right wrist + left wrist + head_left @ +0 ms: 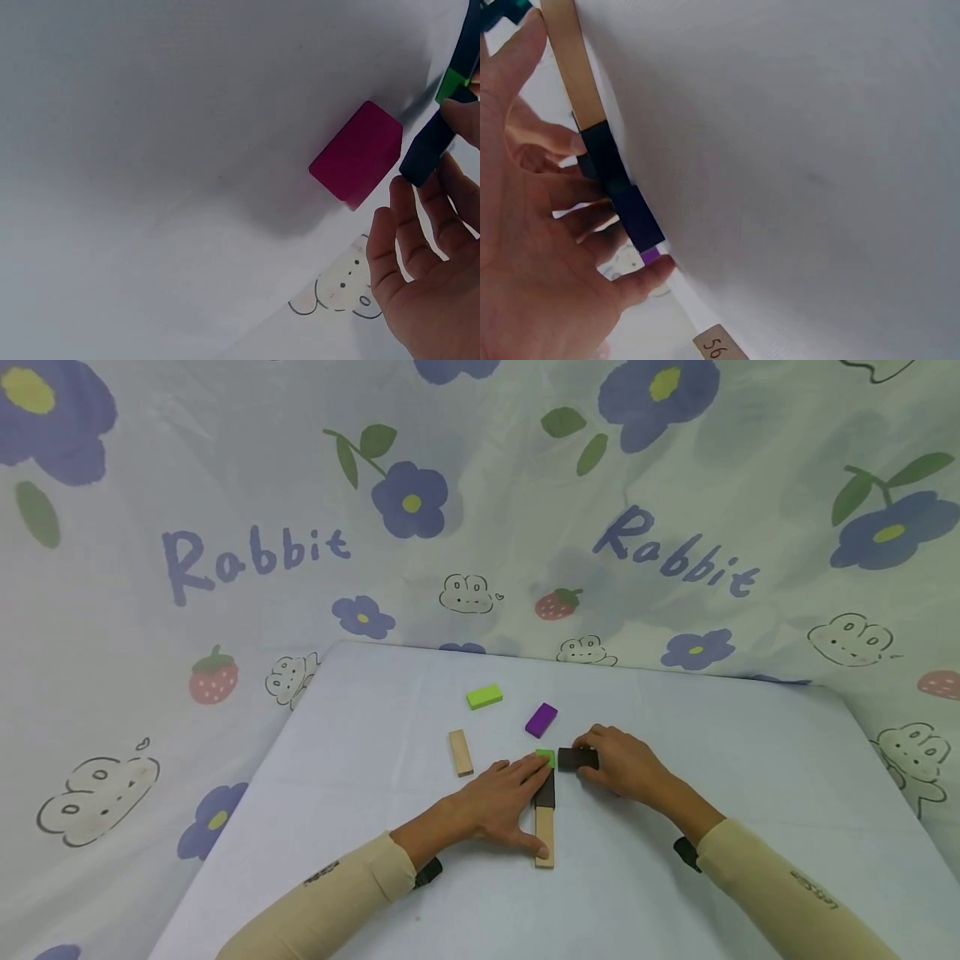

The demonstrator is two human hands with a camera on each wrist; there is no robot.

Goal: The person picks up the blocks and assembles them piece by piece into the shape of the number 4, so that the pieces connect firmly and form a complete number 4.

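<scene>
Fingers of the left hand, in the head view, are resting unclenched along a green block, black block and wooden block end to end; the right hand is pinching another black block just beside the green. Left wrist view: a block marked 56 is lying apart. Right wrist view: a purple block is lying near the pinched one.

Makeshift booth of rabbit-print cloth
</scene>
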